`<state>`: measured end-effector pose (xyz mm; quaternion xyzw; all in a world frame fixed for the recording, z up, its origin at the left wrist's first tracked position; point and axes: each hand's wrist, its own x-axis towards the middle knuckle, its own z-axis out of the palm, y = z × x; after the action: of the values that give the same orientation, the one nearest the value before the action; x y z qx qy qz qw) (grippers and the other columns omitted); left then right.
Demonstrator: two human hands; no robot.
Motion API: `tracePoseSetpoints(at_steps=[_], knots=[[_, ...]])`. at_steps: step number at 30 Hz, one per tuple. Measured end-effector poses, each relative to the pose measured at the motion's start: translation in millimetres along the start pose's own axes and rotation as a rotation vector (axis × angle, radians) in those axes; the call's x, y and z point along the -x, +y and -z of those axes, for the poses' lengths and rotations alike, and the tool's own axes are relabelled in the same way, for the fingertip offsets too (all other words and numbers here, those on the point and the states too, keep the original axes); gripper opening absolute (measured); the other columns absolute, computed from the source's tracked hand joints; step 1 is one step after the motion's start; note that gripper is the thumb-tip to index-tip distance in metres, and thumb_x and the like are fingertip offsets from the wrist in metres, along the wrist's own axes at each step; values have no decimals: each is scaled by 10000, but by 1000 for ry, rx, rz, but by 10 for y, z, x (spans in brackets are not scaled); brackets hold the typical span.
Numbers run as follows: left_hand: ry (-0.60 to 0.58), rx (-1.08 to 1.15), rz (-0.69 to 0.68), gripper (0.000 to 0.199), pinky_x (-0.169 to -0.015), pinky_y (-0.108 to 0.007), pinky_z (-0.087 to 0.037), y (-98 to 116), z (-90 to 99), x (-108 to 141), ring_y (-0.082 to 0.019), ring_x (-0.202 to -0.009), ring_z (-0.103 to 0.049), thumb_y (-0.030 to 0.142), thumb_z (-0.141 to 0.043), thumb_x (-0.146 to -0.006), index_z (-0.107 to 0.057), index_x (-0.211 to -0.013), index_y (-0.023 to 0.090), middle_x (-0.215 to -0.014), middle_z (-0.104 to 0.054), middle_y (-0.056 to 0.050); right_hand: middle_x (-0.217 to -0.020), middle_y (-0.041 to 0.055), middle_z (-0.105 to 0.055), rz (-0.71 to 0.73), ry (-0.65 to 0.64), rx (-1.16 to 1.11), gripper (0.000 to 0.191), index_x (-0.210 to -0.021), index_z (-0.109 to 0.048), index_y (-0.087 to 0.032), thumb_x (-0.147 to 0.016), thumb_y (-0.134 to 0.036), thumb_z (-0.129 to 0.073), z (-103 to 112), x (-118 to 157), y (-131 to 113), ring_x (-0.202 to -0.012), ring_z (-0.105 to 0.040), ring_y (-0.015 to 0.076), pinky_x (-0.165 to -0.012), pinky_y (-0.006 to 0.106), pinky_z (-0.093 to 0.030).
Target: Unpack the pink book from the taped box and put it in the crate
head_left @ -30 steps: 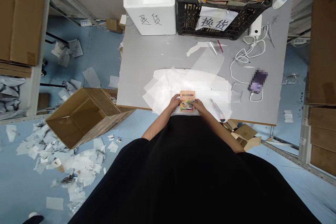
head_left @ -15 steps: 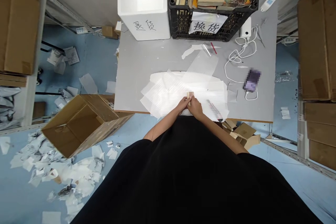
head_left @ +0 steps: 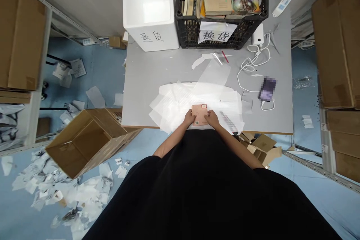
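Observation:
A small salmon-pink book (head_left: 200, 115) is held flat in front of my body, with a barcode at its lower left and a red-edged label at its upper right. My left hand (head_left: 189, 117) grips its left edge. On the opposite edge, my right hand (head_left: 212, 118) closes with the thumb on the cover. Beneath the book lie several white translucent plastic sheets or bags (head_left: 177, 101), fanned out over the table's front part. A printed pattern shows on the sheet to the right.
Behind stand a white foam box (head_left: 161, 39) and a black crate (head_left: 222, 45) of books. A phone (head_left: 267, 89) with a white cable lies right on the grey table (head_left: 140, 82). An open cardboard box (head_left: 84, 138) leans at the left, near scattered paper on the floor.
The hands have moved apart to the book's two sides. Its cover now faces up, where before only a small part showed between the joined hands. The camera view has shifted slightly.

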<state>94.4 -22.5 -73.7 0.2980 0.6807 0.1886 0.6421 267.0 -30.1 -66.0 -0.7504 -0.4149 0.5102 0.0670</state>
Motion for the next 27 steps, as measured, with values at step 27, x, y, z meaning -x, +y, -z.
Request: tracePoseSetpoints(at_steps=[27], knots=[[77,132,-902,450,-938,-359,-557,4182,170,-1740,-157,-915,-668,162,-693,-794,-540,-1216,173,-995,-658,-53,-1123,122,-643,695,524,-429,517,-1191,-607,-77,-766,-371,-601,2383,-2112,-3096,-1034,-614,177,-1097,410,-470]])
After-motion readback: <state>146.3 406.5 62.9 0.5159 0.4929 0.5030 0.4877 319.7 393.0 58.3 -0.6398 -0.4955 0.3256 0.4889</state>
